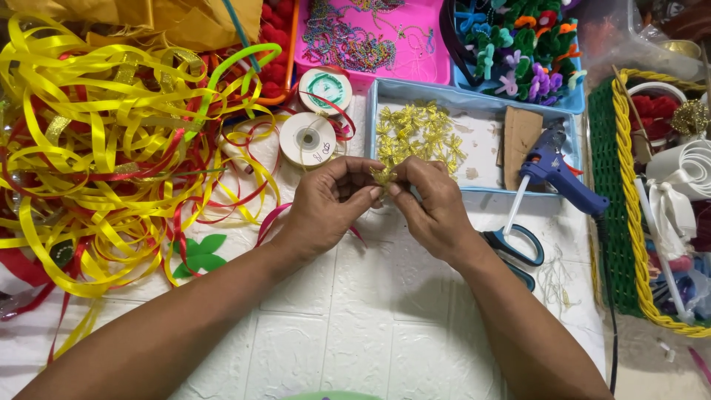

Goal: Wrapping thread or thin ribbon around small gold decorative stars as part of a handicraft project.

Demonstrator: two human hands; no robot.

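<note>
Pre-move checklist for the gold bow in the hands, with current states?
1. Small gold bow pinched by both hands: ok.
2. Left hand fingers closed on it: ok.
3. Right hand fingers closed on it: ok.
4. Glue gun within reach, resting on the blue tray edge: ok; whether hot, cannot tell.
5. Scissors beside the right wrist, partly hidden: ok.
6. Loose ribbon pile apart from the hands: ok.

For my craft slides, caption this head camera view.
Both hands, left hand and right hand, pinch a small gold bow above a white table.
</note>
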